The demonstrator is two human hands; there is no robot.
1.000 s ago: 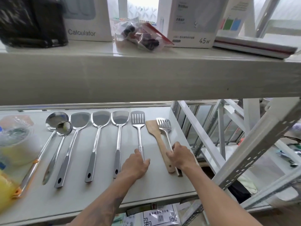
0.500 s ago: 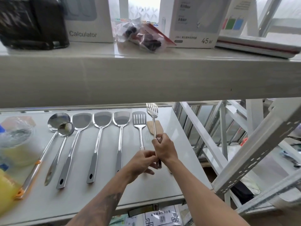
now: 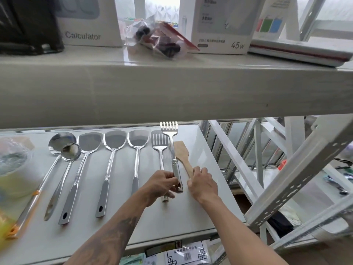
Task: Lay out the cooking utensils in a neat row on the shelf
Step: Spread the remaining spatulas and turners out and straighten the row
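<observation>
Gripping forked turner (image 3: pixel 172 150) handle: left hand (image 3: pixel 162 183); right hand (image 3: pixel 202 183) on wooden spatula (image 3: pixel 183 155).

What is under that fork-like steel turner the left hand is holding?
Under the slotted steel turner lies the white shelf, between a smaller slotted spatula and a wooden spatula. The left hand covers both steel handles' ends.

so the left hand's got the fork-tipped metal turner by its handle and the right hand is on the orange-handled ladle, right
Not quite. The left hand does hold the fork-tipped metal turner by its handle, but the right hand is on the wooden spatula, not the ladle. The orange-handled ladle lies untouched at the far left of the row, as the head view shows.
</observation>
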